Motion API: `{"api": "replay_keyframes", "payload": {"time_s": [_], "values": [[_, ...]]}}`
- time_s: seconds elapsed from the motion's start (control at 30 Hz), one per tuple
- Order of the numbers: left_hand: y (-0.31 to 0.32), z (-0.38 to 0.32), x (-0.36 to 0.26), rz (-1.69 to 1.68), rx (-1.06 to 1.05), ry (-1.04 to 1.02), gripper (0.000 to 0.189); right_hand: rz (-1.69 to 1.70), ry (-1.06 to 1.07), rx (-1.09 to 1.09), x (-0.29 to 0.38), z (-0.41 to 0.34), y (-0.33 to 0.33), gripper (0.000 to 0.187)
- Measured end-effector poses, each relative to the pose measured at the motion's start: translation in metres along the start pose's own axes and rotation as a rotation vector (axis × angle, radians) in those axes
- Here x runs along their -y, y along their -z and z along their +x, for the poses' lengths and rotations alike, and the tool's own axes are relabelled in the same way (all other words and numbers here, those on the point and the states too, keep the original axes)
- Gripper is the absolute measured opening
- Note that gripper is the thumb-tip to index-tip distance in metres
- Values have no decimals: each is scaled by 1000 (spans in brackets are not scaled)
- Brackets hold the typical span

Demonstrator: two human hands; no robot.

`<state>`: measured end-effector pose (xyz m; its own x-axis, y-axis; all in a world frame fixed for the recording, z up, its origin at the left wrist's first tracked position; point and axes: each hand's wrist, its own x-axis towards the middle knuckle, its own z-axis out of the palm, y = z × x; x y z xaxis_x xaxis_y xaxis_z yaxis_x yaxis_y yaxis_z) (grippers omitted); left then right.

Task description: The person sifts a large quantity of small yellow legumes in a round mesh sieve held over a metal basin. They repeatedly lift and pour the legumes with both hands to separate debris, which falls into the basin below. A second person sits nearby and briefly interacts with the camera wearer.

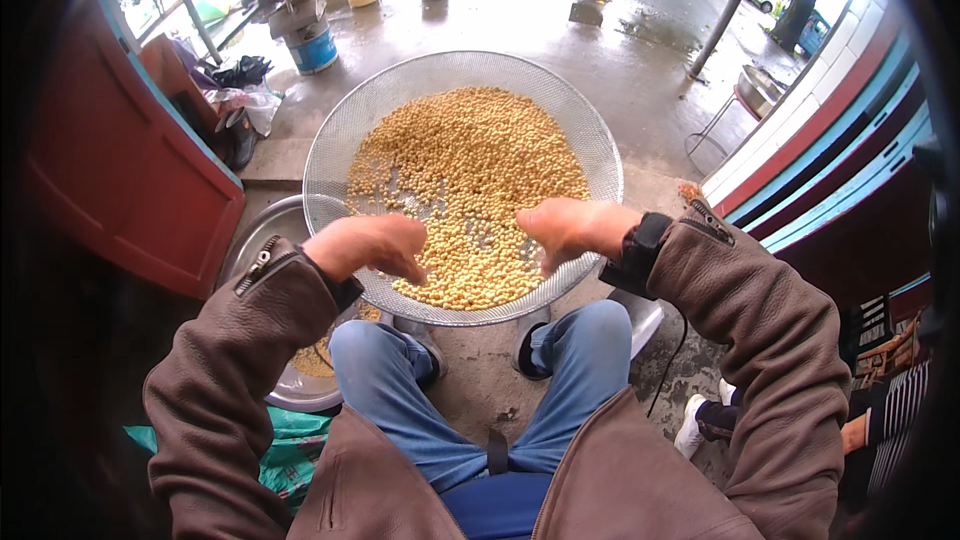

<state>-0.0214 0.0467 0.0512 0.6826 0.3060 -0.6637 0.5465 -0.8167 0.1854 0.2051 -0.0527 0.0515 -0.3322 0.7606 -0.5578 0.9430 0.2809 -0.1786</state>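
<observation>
A round metal mesh basket [463, 69] is in front of my knees, with a thick layer of yellow soybeans [480, 135] in it. The beans lie deepest on the far side, and bare mesh shows through in patches near the middle. My left hand [379, 241] reaches over the near left rim, fingers bent down at the beans' edge. Opposite it, my right hand [566, 231] is inside the right rim, thumb side towards the middle and fingers down among the beans. Most fingertips are hidden, so I cannot tell whether either hand grips beans.
A wide metal basin [255, 229] with beans or grain in it stands low at the left, partly under the basket. Beside it lies a green plastic bag [294, 454]. A red door [142, 142] is at the left. Another person's white shoe [691, 427] shows at the right.
</observation>
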Motion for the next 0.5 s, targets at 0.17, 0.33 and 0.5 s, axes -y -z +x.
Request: {"api": "replay_keyframes", "payload": {"time_s": [0.17,0.33,0.5], "values": [[-8,12,-15,-34,274,2,57,-16,67,187,-1,23,-24,41],[-13,33,-10,-88,401,28,53,66,147,188,9,46,-43,33],[-24,56,-6,-179,484,-83,46,217,162,269,23,68,-43,26]]}}
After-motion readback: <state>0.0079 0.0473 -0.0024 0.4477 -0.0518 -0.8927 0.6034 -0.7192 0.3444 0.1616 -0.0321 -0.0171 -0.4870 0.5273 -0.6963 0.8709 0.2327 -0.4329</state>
